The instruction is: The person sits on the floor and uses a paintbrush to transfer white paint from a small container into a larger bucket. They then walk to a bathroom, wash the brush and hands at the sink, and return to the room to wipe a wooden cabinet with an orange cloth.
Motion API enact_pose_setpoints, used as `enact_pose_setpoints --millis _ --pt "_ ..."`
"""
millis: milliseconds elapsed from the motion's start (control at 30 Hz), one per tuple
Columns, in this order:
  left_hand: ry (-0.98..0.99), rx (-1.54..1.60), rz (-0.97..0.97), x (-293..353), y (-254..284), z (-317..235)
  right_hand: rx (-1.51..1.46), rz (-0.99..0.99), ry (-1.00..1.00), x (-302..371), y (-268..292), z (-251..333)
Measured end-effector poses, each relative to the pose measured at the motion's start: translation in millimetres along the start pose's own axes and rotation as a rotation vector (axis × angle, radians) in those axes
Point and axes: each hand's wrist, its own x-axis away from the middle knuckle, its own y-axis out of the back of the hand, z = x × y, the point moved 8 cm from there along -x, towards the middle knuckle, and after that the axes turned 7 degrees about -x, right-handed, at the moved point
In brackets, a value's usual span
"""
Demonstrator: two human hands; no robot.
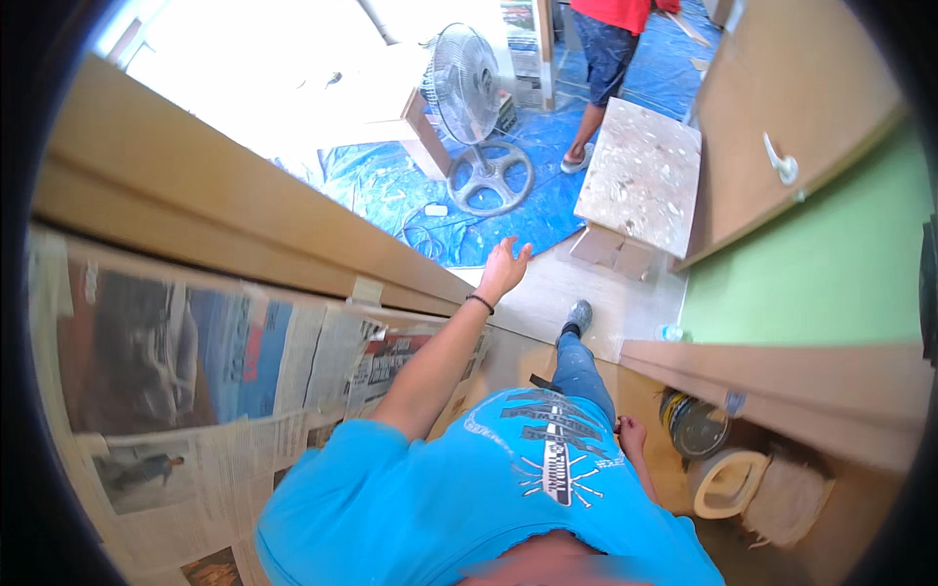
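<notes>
My left hand (505,269) reaches forward past the door frame, with its fingers spread and nothing in them. A dark band circles that wrist. Beyond it, a grey pedestal fan (464,86) with a round spoked base stands on blue plastic sheeting (371,190). My right hand (633,433) hangs low beside my leg, small in view, its fingers curled with no object visible in them. Nearest to it is a dark round pail (702,430). One foot, in a grey shoe (579,314), is stretched forward on the pale floor at the doorway.
A paint-spattered bench (640,176) stands ahead on the right, beside a wooden door (782,107) with a white handle. Newspaper (234,371) covers the left wall. Another person (611,49) in red stands farther off. A cream bucket (728,483) sits at lower right.
</notes>
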Motion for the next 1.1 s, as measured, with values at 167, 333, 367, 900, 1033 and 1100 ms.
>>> enact_pose_setpoints --millis 167,333,367,900,1033,1100 --pt "0.139 -0.046 -0.266 -130 51 -5 -0.176 -0.004 0.036 -66 14 70" --pt "0.175 0.153 -0.598 -244 182 -4 -0.235 0.09 -0.043 -101 27 131" --pt "0.193 0.094 -0.63 -268 210 -6 -0.259 0.091 -0.066 -108 30 135" --pt "0.368 0.441 0.022 -684 290 138 -0.3 -0.104 -0.204 -127 -37 265" --pt "0.378 0.436 0.205 -703 267 131 -0.359 -0.162 -0.272 -107 -74 322" --pt "0.35 0.435 0.189 -702 265 119 -0.383 -0.183 -0.299 -103 -88 325"
